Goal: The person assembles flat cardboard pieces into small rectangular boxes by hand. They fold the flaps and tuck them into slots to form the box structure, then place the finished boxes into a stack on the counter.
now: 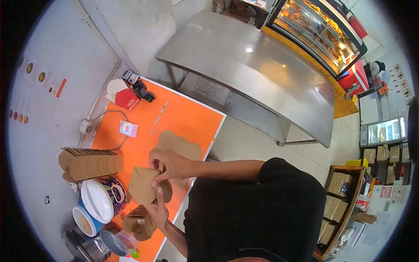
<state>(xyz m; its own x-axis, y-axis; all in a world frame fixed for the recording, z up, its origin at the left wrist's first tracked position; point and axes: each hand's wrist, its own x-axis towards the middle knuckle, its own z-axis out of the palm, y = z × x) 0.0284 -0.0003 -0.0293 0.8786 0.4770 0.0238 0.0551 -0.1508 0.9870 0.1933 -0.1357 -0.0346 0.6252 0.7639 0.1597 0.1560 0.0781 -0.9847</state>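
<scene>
Okay, your right fingers (162,176) and left fingers (160,196) pinch closed on the brown carton (142,181) over the worktop (183,114). Crease evenly.

Over my feed I read the carton (141,185) as matt card, the table (183,113) as smooth and glossy, the bench (244,54) as shiny metal, the lid (95,201) as glossy plastic, the shirt (257,209) as dull cloth

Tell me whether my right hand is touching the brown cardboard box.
Touching: the head view shows the grip of your right hand on the brown cardboard box, with no gap between.
</scene>
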